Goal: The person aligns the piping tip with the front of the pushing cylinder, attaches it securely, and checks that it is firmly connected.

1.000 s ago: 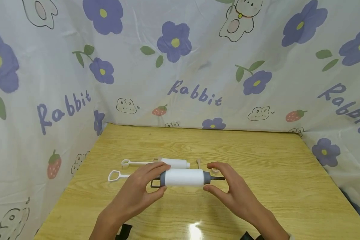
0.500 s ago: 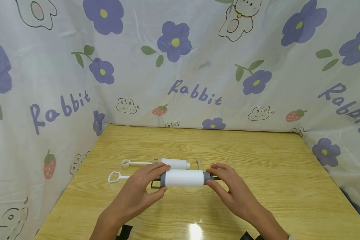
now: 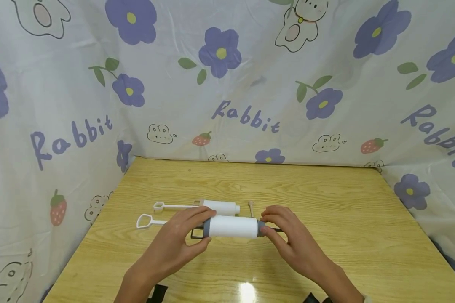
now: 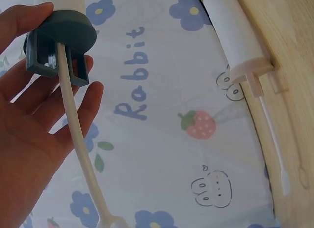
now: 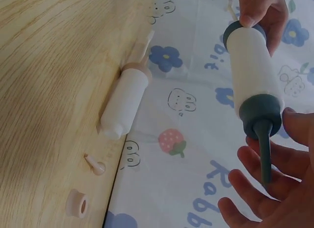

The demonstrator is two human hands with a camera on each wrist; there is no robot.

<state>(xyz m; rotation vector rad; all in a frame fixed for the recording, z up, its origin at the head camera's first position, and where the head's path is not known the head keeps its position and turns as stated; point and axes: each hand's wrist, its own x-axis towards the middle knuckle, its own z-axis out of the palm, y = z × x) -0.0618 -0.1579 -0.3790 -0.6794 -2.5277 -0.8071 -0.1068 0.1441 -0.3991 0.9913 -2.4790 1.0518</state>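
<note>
My left hand (image 3: 182,235) grips the rear end of a syringe-like dispenser (image 3: 233,227), held level above the table. It has a white barrel, blue-grey end caps and a white rod ending in a loop. Thumb and fingers of the left hand (image 4: 29,105) lie around the rear cap (image 4: 66,31), beside its square grips. At the other end my right hand (image 3: 288,233) pinches the front cap (image 5: 261,110) between thumb and fingers. The tapered nozzle (image 5: 264,154) points past the palm, partly hidden by the fingers in the head view.
Behind it on the wooden table (image 3: 326,189) lies a second white dispenser (image 3: 221,207) with a beige collar and loop-ended rod (image 3: 176,205). A small beige nozzle (image 5: 93,165) and a beige ring cap (image 5: 77,203) lie near its front end. A printed cloth (image 3: 242,139) hangs behind.
My right hand has closed from a wide grasp around the nozzle onto the front cap. The dispenser has dipped slightly toward me. The left hand keeps its hold.
</note>
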